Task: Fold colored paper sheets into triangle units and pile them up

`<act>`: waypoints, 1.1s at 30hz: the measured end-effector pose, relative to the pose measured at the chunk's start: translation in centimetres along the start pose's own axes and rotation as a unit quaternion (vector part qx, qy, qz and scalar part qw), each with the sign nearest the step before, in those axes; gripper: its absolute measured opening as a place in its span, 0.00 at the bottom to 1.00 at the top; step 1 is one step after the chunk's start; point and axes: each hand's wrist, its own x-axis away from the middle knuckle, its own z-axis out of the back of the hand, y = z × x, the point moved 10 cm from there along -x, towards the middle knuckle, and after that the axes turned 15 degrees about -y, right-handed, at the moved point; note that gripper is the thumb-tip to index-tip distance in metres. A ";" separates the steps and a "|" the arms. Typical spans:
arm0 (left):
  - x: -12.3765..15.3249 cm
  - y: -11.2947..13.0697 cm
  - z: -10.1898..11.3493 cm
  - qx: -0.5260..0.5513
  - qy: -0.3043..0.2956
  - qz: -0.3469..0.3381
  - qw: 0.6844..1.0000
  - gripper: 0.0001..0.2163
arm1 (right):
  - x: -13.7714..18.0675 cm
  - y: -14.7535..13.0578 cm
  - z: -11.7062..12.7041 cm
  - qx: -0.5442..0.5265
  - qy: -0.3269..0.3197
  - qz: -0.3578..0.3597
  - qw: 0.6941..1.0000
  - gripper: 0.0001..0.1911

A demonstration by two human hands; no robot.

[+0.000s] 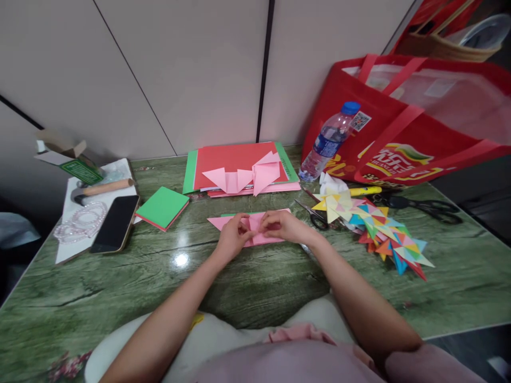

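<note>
A pink sheet of folded paper (219,222) lies on the green table in front of me, its pointed left end sticking out. My left hand (234,234) pinches the paper near its middle, fingers curled. Close beside it, my right hand (284,225) is also closed on the paper from the right. The fold between my fingertips is partly hidden. Just beyond lie folded pink paper pieces (231,181) on a stack of red paper (223,154) and green sheets.
Left are a green paper stack (163,206), a phone (115,223), a hammer (106,188) and a small box (82,169). Right are scissors (318,219), colourful folded paper stars (383,229), a water bottle (328,142), black-handled scissors (439,210) and a red bag (391,127).
</note>
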 end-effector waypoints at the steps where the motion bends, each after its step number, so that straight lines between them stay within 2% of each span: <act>1: 0.0 -0.1 0.0 0.006 0.004 0.001 1.000 0.17 | 0.0 0.0 0.0 0.001 0.000 0.000 1.000 0.05; 13: -0.4 -0.1 0.0 -0.013 0.002 -0.001 1.000 0.12 | 1.1 2.0 0.8 0.029 0.012 -0.077 0.997 0.09; 27: -0.3 -0.4 0.4 0.006 0.035 0.000 0.999 0.13 | 0.6 1.9 1.0 0.011 0.049 -0.078 0.996 0.08; 33: -0.4 -0.3 0.0 -0.029 0.014 0.004 0.999 0.14 | 0.8 2.1 0.8 0.002 0.021 -0.073 0.997 0.08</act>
